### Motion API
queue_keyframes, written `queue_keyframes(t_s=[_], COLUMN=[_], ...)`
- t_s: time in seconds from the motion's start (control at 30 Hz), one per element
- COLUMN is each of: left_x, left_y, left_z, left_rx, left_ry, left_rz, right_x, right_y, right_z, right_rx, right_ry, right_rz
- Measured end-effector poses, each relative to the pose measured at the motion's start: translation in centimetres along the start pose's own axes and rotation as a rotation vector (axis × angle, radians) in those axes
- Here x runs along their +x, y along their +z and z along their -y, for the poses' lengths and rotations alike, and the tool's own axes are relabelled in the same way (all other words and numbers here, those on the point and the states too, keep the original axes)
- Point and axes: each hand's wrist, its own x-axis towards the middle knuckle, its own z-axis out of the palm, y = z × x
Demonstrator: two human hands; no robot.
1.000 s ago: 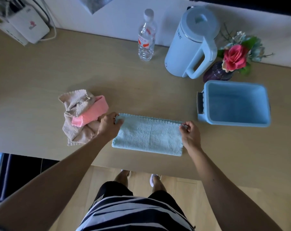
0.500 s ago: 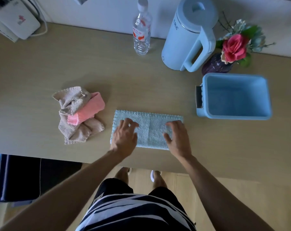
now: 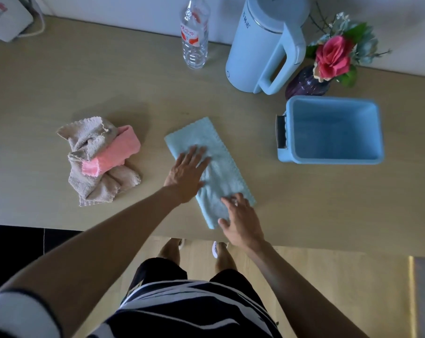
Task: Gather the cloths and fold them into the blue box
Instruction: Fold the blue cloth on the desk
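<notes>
A light blue cloth (image 3: 221, 164), folded into a long strip, lies slanted on the wooden table (image 3: 109, 89), running from upper left to lower right. My left hand (image 3: 187, 172) rests flat on its upper half with the fingers spread. My right hand (image 3: 240, 220) presses its near end by the table edge, fingers apart. To the left lies a crumpled beige cloth (image 3: 94, 176) with a pink cloth (image 3: 114, 152) across it. The blue box (image 3: 333, 130) stands to the right, nothing visible inside.
Along the back wall stand a clear water bottle (image 3: 194, 37), a light blue kettle (image 3: 260, 45) and a purple vase with a pink flower (image 3: 328, 59) just behind the box. A white device (image 3: 4, 18) sits at the far left corner. The table's near edge runs under my right hand.
The blue cloth has turned from lying crosswise to a slanted position. Both hands went from pinching its ends to lying flat on it.
</notes>
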Motion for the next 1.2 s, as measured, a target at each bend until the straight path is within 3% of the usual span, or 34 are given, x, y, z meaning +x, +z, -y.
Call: queue_keyframes(t_s=[0.07, 0.23, 0.4, 0.53, 0.67, 0.8, 0.97, 1.1, 1.2], left_x=[0.6, -1.7, -5.4, -6.1, -6.7, -7.5, -7.7, -7.1, -6.7], left_y=[-0.4, -1.0, 0.1, 0.5, 0.6, 0.4, -0.5, -1.2, -1.2], left_z=[0.9, 1.8, 1.4, 1.1, 0.6, -0.3, -0.7, -0.4, -0.1], left_rx=[0.039, 0.127, 0.101, 0.093, 0.064, -0.278, -0.619, -0.718, -0.788], left_ry=[0.094, 0.383, 0.497, 0.421, 0.366, 0.242, -0.098, -0.24, -0.308], left_rz=[-0.024, -0.172, -0.019, 0.079, 0.087, -0.047, 0.02, 0.098, 0.127], right_x=[-0.2, 0.5, 1.7, 2.9, 3.4, 2.4, 1.1, 0.9, 1.6], right_y=[0.1, -0.1, -0.5, -0.6, -2.0, -3.5, -4.9, -5.1, -5.5], right_z=[0.5, -1.2, -2.2, -1.5, 0.2, 0.8, 0.4, -0.2, -0.2], right_rx=[0.074, -0.122, -0.27, -0.236, -0.064, 0.295, 0.518, 0.47, 0.639], right_ry=[-0.084, -0.245, -0.288, -0.283, -0.194, -0.097, -0.034, -0.016, 0.074], right_rz=[0.093, 0.0, -0.047, -0.119, 0.055, 0.239, 0.409, 0.3, 0.223])
